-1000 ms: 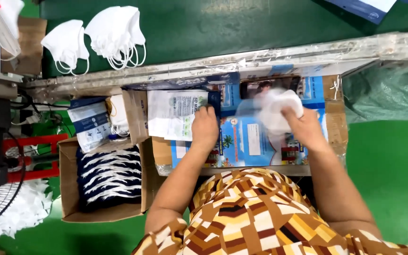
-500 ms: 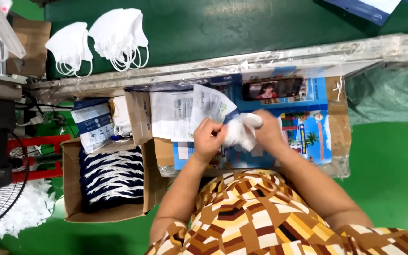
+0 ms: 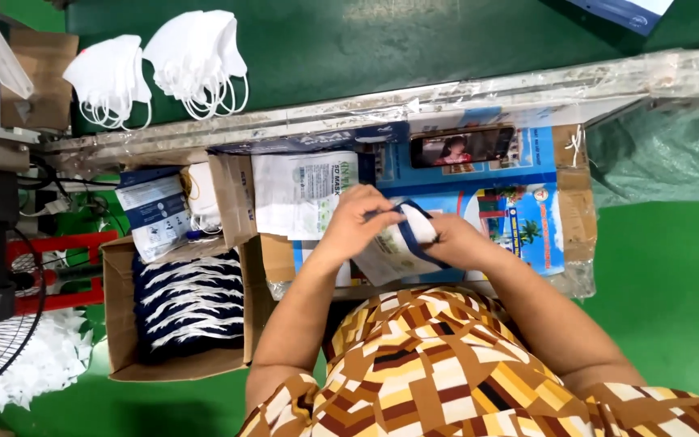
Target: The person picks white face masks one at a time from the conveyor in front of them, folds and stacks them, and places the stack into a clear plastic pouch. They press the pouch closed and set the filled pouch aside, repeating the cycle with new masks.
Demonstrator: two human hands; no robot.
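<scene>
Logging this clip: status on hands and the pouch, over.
Left hand and right hand both gripping the pouch. White mask partly inside its mouth. Nothing in the way; stack of pouches lies beside.

Both bare forearms extended forward from the torso, converging at the centre of the view. Left hand (image 3: 357,222) raised at chest front, wrist bent slightly inward, fingers curled and pinched closed on the upper edge of the held item. Right hand (image 3: 451,241) set just beside it, palm turned inward toward the left, fingers wrapped and closed around the same item from the right side. Hands close together, nearly touching. Elbows bent, upper arms near the body; left forearm steeper, right forearm angled more across.
</scene>
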